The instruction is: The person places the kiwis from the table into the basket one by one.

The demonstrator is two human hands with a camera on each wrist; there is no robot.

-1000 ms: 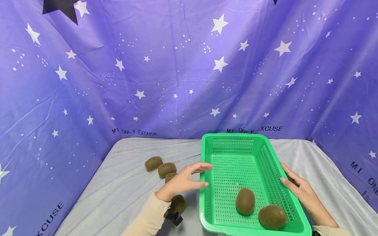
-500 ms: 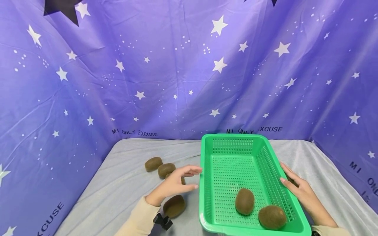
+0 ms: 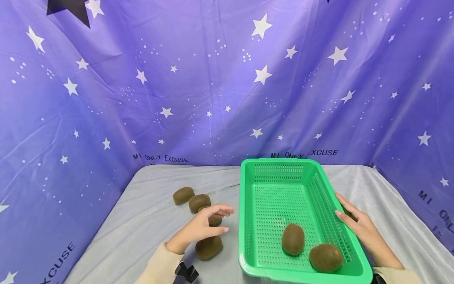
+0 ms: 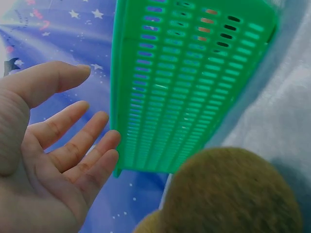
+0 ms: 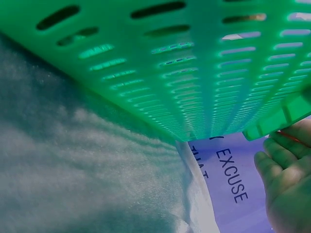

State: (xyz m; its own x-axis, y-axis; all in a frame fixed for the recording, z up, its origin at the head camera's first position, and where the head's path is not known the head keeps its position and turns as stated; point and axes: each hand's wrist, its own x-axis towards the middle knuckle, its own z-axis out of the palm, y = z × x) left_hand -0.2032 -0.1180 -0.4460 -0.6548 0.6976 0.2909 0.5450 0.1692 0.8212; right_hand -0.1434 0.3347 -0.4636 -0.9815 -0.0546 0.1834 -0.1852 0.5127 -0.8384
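Observation:
My left hand (image 3: 198,227) is held over the kiwis left of the basket, thumb and fingers apart and nothing between them. Beneath it one kiwi (image 3: 215,221) is partly hidden, and another kiwi (image 3: 209,249) lies just in front. Two more kiwis (image 3: 200,203) lie further back. The green plastic basket (image 3: 242,221) stands to the right. My right hand (image 3: 365,230) grips its right rim, thumb over the top and fingers along the outside. Inside the basket rest an upright-looking kiwi (image 3: 293,240) and a second kiwi (image 3: 326,257), both near the front.
A light grey cloth (image 3: 142,221) covers the table. Purple star-printed curtains (image 3: 213,79) enclose the back and both sides. The left wrist view shows the basket's slotted side wall (image 4: 184,92) beyond the fingers, with a large kiwi (image 4: 231,191) close to the camera.
My left hand has drawn back leftward from the basket's left rim to over the loose kiwis. My right hand stays on the right rim, and the basket and kiwis stay in place.

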